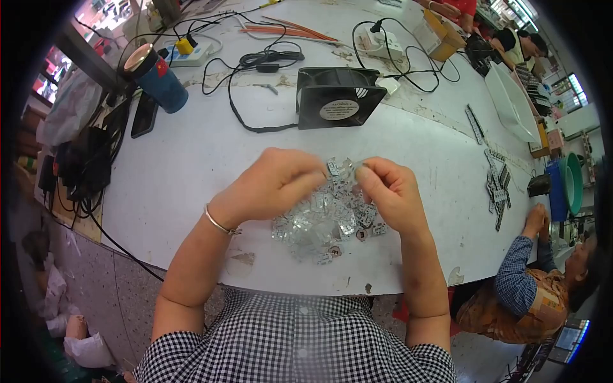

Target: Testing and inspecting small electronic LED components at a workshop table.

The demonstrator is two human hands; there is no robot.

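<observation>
The left hand point(274, 185) pinches shut on one edge of a small silvery part point(340, 168), and the right hand point(391, 191) pinches its other edge, so both grips close on the same piece, held just above the table point(191, 172). Directly below the grip lies the pile point(325, 220) of like parts, loose and overlapping.

To do this step well, I judge the fingertips should stay close to the join, thumbs opposed, and the piece be bent or pulled gently so it parts cleanly rather than twisting. Keeping it over the pile lets anything that drops land with the rest.

Beyond the grip stands a black fan point(337, 97), with cables point(255, 60) running further out. Far to the right of the grip a strip of parts point(497, 185) lies near another person's hands point(536, 220).

The fingertips cover most of the held part, so its shape and whether it is one piece or two cannot be told. The pile's parts are too small and glinting to make out singly.
</observation>
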